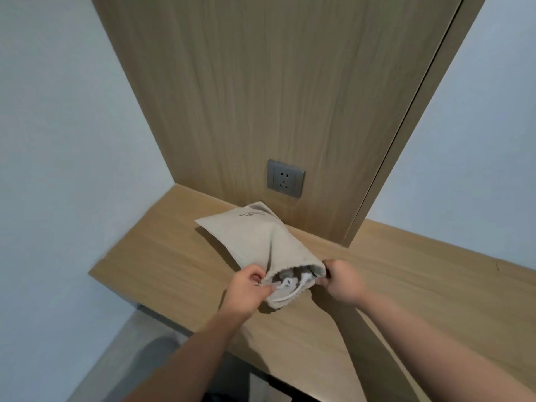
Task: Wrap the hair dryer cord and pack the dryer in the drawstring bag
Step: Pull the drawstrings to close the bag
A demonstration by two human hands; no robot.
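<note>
I have the bag (255, 236) lying flat on the desk (162, 265), its long axis running away from me: closed bottom far off by the wall socket (285, 178), open mouth toward me, right between my hands. My left hand (246, 288) pinches the left edge of the mouth and my right hand (342, 282) grips the right edge, fingers curled. I can't tell whether either hand has the drawstring itself or only the hem. Both hands sit equally close to the mouth, one on each side, so neither has the advantage. The dryer (285, 277) is inside, with only a grey part and a loop of white cord (293, 292) showing in the opening. Packing looks nearly done to me, and what's left is closing the mouth. That pull should go sideways, across the bag's length, hands moving apart. The cord loop sits close to the lip, so it could catch as the mouth gathers.
</note>
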